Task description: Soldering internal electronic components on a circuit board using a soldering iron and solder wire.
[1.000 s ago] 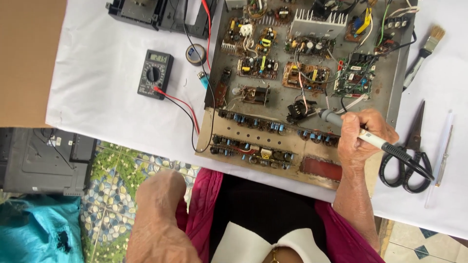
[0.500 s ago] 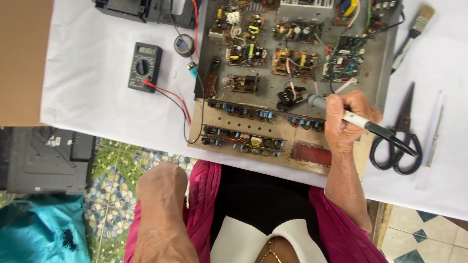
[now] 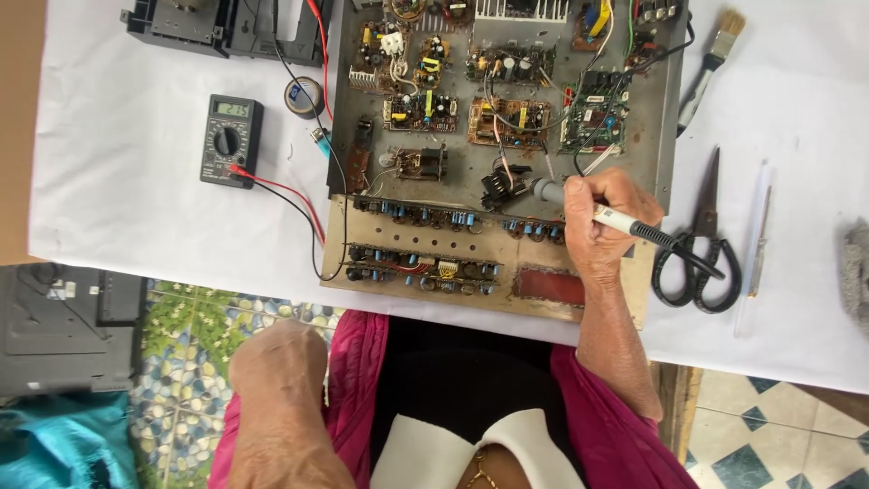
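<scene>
My right hand [image 3: 599, 220] grips a pen-shaped tool [image 3: 625, 222] with a white and black handle. Its grey tip [image 3: 546, 190] rests on the open metal chassis [image 3: 652, 154], next to a black component with wires. The chassis carries several small circuit boards and rows of blue parts along its near edge. My left hand [image 3: 279, 380] lies low by my lap, below the table edge, with its fingers hidden. A grey multimeter [image 3: 229, 140] sits left of the chassis, and its red and black leads run to the chassis corner.
Black-handled scissors [image 3: 701, 254], a thin tool in a clear sleeve [image 3: 759, 235] and a paintbrush [image 3: 711, 68] lie to the right on the white cloth [image 3: 127, 208]. A small round reel [image 3: 303, 95] and a black device [image 3: 226, 23] sit at top left. A dark box [image 3: 63, 326] stands on the floor.
The view has drifted slightly, so everything sits a little further left in the frame. My right hand keeps the tool at the same spot on the chassis. My left hand stays low.
</scene>
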